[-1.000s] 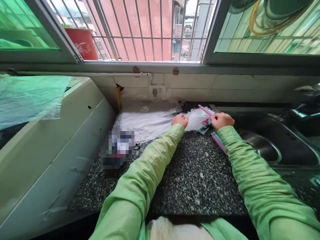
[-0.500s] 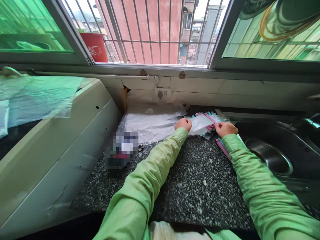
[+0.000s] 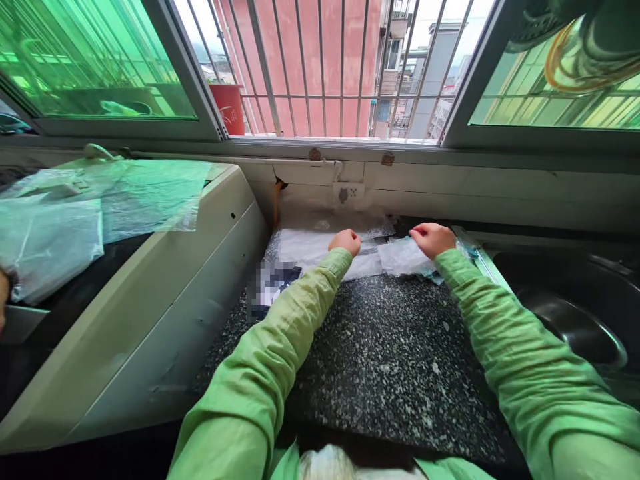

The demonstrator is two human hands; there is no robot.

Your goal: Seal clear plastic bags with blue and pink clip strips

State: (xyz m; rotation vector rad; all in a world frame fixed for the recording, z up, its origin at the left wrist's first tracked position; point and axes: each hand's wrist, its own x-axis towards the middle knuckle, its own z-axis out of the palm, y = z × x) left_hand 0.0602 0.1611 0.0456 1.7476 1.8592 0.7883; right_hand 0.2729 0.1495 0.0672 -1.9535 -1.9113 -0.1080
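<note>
Above the left part of the counter my left hand (image 3: 345, 243) is closed, its fingertips turned toward a clear plastic bag (image 3: 403, 257). Whatever it may hold is hidden. My right hand (image 3: 434, 240) is pinched at the upper right of this bag, and I cannot make out what is between its fingers. The bag lies flat between and below the hands. Teal ends of thin sticks (image 3: 471, 251) peek out beside my right wrist. Under my left hand a pile of clear plastic bags (image 3: 303, 247) spreads back to the wall.
A speckled dark stone counter (image 3: 380, 353) lies before me. On the right is a dark sink (image 3: 545, 267); on the left, a sloping white housing (image 3: 200, 293) with plastic sheets (image 3: 150, 193) on top. A blurred item (image 3: 270, 290) sits near my left forearm. A wall socket (image 3: 349, 192) is behind.
The view has turned left. My right hand has lifted away from the pink stick it was holding, and the pink sticks no longer show. My hands are farther apart.
</note>
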